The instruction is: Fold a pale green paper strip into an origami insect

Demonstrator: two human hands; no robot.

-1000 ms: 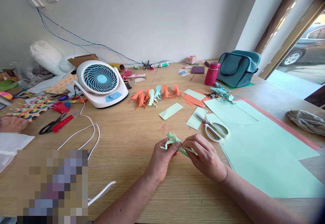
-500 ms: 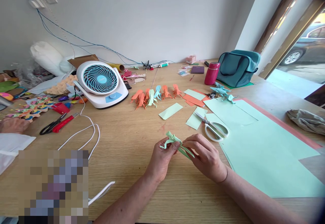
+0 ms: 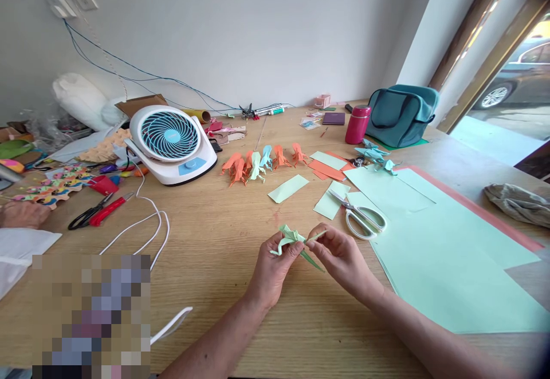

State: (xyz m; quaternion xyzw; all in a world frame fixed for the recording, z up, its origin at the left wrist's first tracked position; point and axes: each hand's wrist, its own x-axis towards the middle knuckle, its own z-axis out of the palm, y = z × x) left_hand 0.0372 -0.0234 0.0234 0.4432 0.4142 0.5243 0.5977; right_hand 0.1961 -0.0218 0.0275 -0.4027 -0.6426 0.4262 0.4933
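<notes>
A pale green folded-paper figure (image 3: 290, 236) with thin pointed limbs is held above the table between my two hands. My left hand (image 3: 275, 267) pinches its body between thumb and fingers. With thumb and fingertips, my right hand (image 3: 339, 256) grips a narrow limb on its right side, which sticks up and to the right. Another long limb hangs down between the hands. Beyond my right hand lie white-handled scissors (image 3: 365, 222), partly on cut green paper strips (image 3: 329, 201). Farther back stands a row of folded-paper figures (image 3: 256, 167) in orange, green and blue.
Large green sheets (image 3: 447, 264) spread over the right side. A desk fan (image 3: 172, 138), a red bottle (image 3: 358, 124) and a teal bag (image 3: 401, 115) stand farther back. White cable (image 3: 161, 213) loops at left, near another person's hand (image 3: 26, 214) and a red-handled cutter (image 3: 107, 210).
My right hand has turned and closed its fingertips on one limb of the paper figure, which now points up and right instead of down. My left hand keeps its hold.
</notes>
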